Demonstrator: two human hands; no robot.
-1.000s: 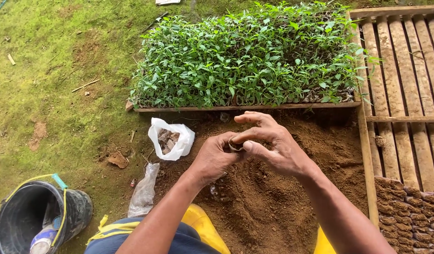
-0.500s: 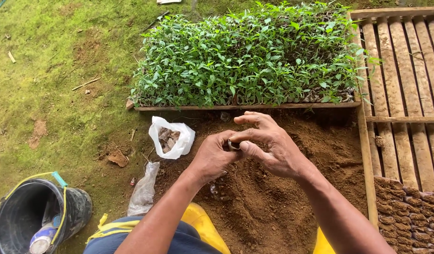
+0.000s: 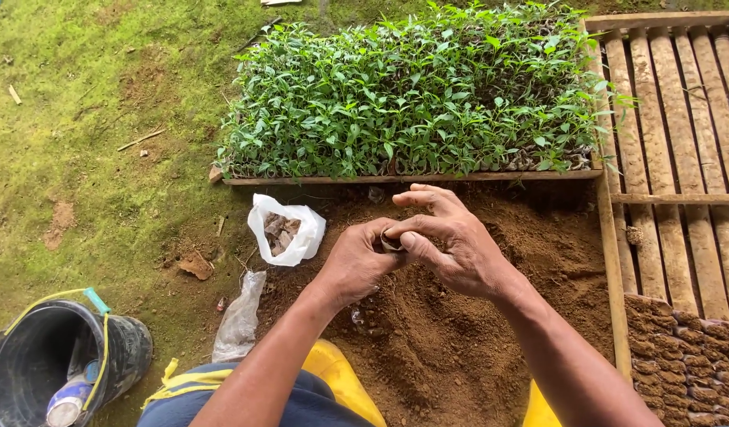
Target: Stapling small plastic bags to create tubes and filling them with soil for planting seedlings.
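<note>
Both hands, left (image 3: pixel 356 265) and right (image 3: pixel 451 249), pinch one small brown rolled cup (image 3: pixel 391 243) above the loose brown soil (image 3: pixel 459 348). Two plastic bags lie left: one white bag (image 3: pixel 289 229), one clear bag (image 3: pixel 239 320). One black bucket (image 3: pixel 60 360) stands nearby.

Small brown cup (image 3: pixel 392 243) mostly hidden between left hand (image 3: pixel 356 265) and right hand (image 3: pixel 451 249); contents not tellable. Black bucket (image 3: pixel 32 364) cut by bottom-left edge. White bag (image 3: pixel 289 229) contents unclear, brownish pieces. Slatted wooden frame (image 3: pixel 681 119) cut by right edge. Filled soil cups (image 3: pixel 685 356) cut at corner. Seedling tray (image 3: pixel 412 178) base hidden under leaves.
</note>
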